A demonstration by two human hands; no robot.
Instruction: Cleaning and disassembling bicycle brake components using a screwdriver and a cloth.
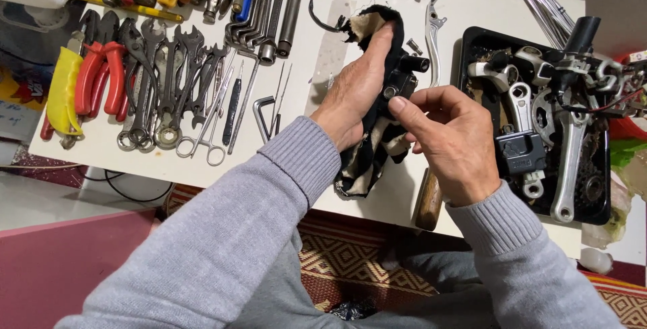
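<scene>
- The black brake part (403,76) sits above the counter (317,39), held between both my hands.
- My left hand (357,90) closes its grip on the black-and-cream rag (374,147) wrapped around the part.
- My right hand (453,140) pinches the part, thumb (404,110) pressed on it.

There is one view, from a camera worn on the person's head. It looks steeply down and forward over the grey sleeves at the white table (377,194), close enough that the left hand (354,96) and right hand (455,140) fill the middle of the frame. The rows of tools (162,80) run off the top left edge, the black tray (472,39) sits at the right, and the person's lap and a patterned rug (350,261) fill the bottom.
</scene>
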